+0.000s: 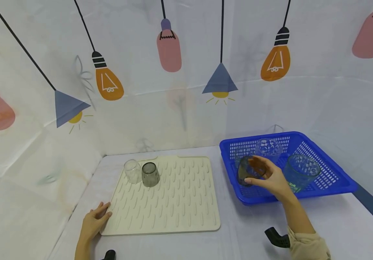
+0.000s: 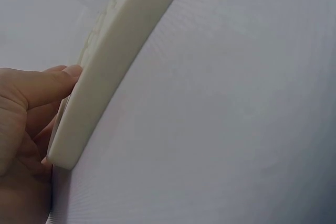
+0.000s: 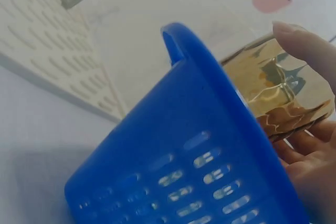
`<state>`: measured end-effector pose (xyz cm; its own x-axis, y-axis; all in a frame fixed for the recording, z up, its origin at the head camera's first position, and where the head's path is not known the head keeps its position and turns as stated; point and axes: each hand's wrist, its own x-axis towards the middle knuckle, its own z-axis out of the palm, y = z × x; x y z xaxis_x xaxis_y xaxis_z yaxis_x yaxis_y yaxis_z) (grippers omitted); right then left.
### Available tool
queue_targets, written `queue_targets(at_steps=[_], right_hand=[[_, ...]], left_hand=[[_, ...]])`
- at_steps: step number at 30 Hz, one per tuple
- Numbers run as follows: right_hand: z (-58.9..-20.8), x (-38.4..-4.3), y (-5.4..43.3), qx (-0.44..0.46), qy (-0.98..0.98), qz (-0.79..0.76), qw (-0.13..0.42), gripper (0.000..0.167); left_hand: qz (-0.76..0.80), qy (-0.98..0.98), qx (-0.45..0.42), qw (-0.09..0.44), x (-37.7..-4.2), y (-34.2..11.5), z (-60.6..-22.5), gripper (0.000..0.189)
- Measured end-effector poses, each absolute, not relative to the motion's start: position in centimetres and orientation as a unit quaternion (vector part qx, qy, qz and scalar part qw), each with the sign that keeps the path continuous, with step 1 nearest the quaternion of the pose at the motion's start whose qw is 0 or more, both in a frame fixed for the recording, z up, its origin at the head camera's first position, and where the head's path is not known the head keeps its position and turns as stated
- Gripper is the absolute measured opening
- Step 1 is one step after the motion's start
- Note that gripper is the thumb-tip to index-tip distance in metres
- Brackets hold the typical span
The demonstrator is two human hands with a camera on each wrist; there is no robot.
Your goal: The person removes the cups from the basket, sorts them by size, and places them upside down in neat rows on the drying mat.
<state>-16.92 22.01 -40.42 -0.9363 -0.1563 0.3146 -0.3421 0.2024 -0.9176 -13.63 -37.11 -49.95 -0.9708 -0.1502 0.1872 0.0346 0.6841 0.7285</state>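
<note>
A person's right hand (image 1: 272, 178) is holding a see-through, brown, round glass cup (image 1: 245, 169) over the near left part of a blue plastic basket with holes (image 1: 258, 199). The cup is leaning a bit, and its long line is going mostly up and down. One round end is facing up toward the head camera; I cannot tell if that is the mouth. The cup is sitting between the thumb and the other fingers, which are curling and pinching its sides. I cannot tell if it is touching the basket.

The left hand (image 1: 92, 224) is touching the left edge of a cream, flat, bumpy board (image 1: 173, 206) with stretched-out fingers, not clenching. On the board, a clear glass cup (image 1: 132, 172) is standing just beside a grey glass cup (image 1: 150, 175).
</note>
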Motion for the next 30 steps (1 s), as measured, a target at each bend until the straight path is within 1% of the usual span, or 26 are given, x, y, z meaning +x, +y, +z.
queue_targets(at_steps=[7, 11, 22, 30], right_hand=[[-39.9, -16.7, 21.4, 0.240, -0.708, 0.662, 0.057, 0.072], [-39.8, -16.7, 20.7, 0.268, -0.687, 0.673, 0.047, 0.072], [-40.0, -16.8, 18.2, 0.288, -0.675, 0.678, 0.045, 0.074], [-40.6, -16.9, 16.2, 0.296, -0.668, 0.682, 0.024, 0.074]], left_hand=[[-0.403, -0.907, 0.037, 0.118, -13.7, -37.0, -49.8, 0.044], [-0.403, -0.907, 0.037, 0.116, -13.8, -36.9, -49.7, 0.045], [-0.405, -0.906, 0.041, 0.116, -13.8, -36.9, -49.7, 0.045], [-0.402, -0.908, 0.042, 0.111, -13.6, -37.1, -49.9, 0.046]])
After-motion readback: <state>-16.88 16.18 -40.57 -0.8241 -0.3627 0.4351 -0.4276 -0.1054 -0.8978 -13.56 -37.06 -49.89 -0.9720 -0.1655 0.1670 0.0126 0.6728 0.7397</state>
